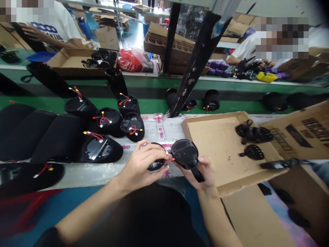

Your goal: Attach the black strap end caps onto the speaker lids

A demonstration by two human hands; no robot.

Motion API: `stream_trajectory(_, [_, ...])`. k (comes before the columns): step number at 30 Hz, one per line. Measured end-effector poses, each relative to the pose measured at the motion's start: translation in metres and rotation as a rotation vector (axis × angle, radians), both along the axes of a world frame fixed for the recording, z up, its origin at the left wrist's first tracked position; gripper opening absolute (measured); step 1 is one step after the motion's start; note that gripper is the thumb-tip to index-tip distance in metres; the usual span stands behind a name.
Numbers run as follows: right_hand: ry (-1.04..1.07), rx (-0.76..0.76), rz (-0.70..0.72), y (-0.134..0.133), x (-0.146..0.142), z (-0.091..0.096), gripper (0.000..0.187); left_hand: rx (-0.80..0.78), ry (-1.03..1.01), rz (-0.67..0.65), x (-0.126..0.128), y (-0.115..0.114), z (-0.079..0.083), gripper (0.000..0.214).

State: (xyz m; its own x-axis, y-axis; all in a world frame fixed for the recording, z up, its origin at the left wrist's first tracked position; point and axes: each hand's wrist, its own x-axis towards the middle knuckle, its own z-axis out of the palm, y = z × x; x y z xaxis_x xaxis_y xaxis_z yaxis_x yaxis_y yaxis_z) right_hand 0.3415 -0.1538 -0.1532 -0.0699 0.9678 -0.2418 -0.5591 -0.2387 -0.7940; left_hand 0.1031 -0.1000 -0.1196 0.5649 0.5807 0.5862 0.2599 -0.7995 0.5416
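My left hand (141, 168) grips a small black round part (155, 166), its fingers wrapped over most of it. My right hand (204, 174) holds a black round plastic housing (184, 154) with a short stem (197, 175) pointing down. A thin red wire (168, 160) runs between the two pieces, close to my fingertips. Left of my hands, several black padded units with round plastic caps (132, 127) stand on a film-covered bench (159, 132), with red wires and small yellow connectors (102, 119). To the right, a shallow cardboard tray (218, 144) holds black moulded parts (254, 134).
A black-taped post (195, 65) rises behind the tray. Beyond a green bench edge (164, 82), a person (52, 29) and another person's arm (238, 56) work among cardboard boxes. A printed carton (300, 132) sits at the right.
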Motion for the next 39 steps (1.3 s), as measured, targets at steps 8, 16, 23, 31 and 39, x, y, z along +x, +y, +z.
stream_trajectory(8, [0.145,-0.02,-0.092,0.009,-0.03,0.002,0.067,0.102,-0.057,0.193,0.015,-0.005,-0.005,0.005])
stream_trajectory(16, [-0.28,0.239,-0.087,-0.002,-0.014,0.006,0.059,0.134,-0.032,0.004,0.006,0.003,-0.008,0.023])
stream_trajectory(23, [-0.293,0.196,-0.079,0.0,-0.019,0.007,0.064,0.114,-0.177,0.182,0.012,-0.002,-0.017,0.023])
stream_trajectory(31, [-0.334,0.242,-0.097,0.004,-0.024,0.008,0.062,0.048,-0.138,0.312,0.015,-0.013,-0.011,0.012])
stream_trajectory(39, [-0.61,0.511,-0.098,-0.01,-0.025,0.012,0.068,0.044,-0.127,0.322,0.019,-0.012,-0.005,0.013])
